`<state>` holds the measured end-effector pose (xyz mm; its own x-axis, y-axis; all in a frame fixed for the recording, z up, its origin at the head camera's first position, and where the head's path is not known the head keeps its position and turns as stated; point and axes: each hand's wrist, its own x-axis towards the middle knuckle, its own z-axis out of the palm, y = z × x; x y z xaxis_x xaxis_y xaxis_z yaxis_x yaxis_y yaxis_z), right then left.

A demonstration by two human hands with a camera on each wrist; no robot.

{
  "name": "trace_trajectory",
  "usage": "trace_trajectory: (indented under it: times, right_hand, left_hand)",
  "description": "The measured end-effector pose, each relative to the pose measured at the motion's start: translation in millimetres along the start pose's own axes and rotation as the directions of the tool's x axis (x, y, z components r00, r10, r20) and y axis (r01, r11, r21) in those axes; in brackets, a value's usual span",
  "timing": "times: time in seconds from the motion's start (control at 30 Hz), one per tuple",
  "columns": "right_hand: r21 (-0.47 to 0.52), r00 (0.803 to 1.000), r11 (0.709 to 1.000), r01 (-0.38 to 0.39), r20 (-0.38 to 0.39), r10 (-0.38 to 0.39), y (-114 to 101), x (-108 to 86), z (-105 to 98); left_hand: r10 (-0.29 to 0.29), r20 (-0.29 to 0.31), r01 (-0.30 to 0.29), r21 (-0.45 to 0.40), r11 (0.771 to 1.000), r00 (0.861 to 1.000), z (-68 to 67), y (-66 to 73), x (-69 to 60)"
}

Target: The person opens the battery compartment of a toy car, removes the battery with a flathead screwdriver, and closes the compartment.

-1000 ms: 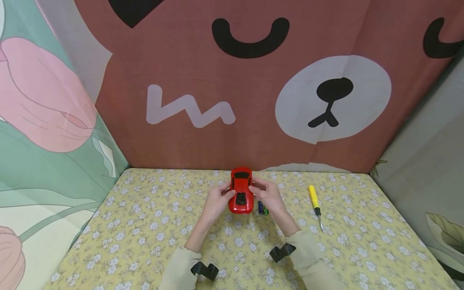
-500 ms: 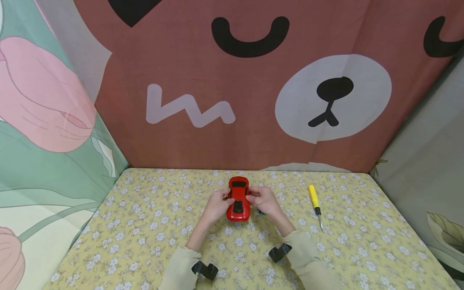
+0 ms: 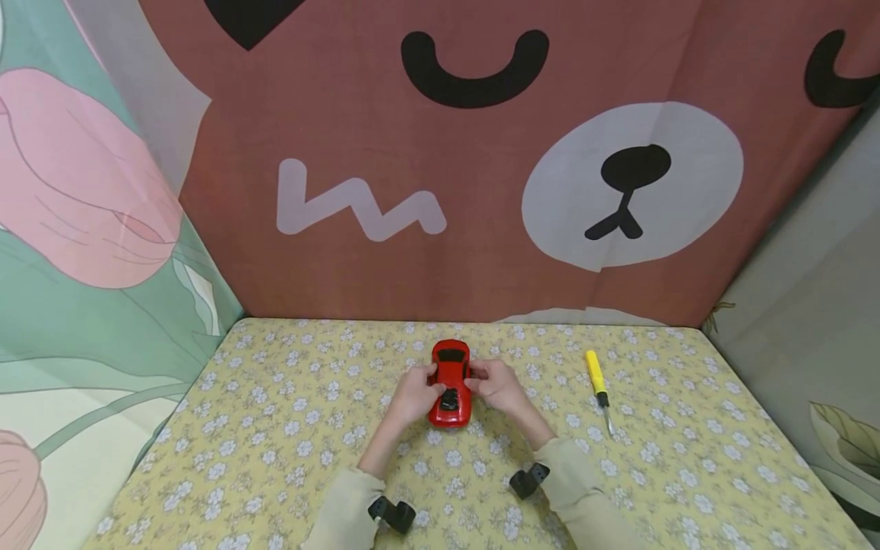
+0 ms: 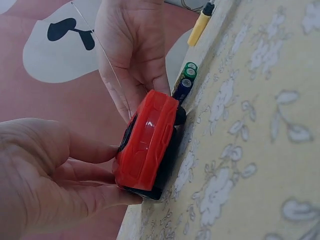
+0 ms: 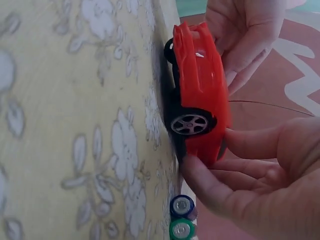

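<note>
A red toy car point(image 3: 450, 376) with black windows and spoked wheels sits upright at the tablecloth, its wheels on it or just above; I cannot tell which. My left hand point(image 3: 414, 396) pinches the car's left side between thumb and fingers. On the opposite side my right hand point(image 3: 502, 388) grips it the same way, thumb on the upper edge and fingers low near the wheel. Batteries with blue point(image 5: 182, 206) and green point(image 5: 182, 229) wrappers lie beside the right hand in the right wrist view; in the head view that hand hides them.
A screwdriver point(image 3: 596, 380) with a yellow handle lies to the right of my right hand, tip toward me. Yellow floral cloth covers the table point(image 3: 275, 428). Behind its far edge hangs a bear-print curtain point(image 3: 385, 275).
Both hands have brought the car down and toward me, slightly left, to the tablecloth. The batteries have gone out of sight behind the right hand. The screwdriver has stayed put.
</note>
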<state>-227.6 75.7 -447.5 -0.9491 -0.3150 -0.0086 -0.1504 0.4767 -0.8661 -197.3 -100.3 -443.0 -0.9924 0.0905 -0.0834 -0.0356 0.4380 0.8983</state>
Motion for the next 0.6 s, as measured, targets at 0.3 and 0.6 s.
trace_trajectory:
  times: [0.3,0.6]
  right_hand:
    - [0.038,0.997,0.999,-0.037,0.070,0.034,9.3,1.9,-30.5]
    - [0.056,0.990,0.994,-0.093,-0.099,0.098,15.6,-6.9,-92.8]
  left_hand:
    - [0.007,0.000,-0.007,0.044,0.999,1.000,3.1,0.9,0.9]
    - [0.145,-0.129,-0.119,0.191,0.974,0.981,-6.2,1.6,3.2]
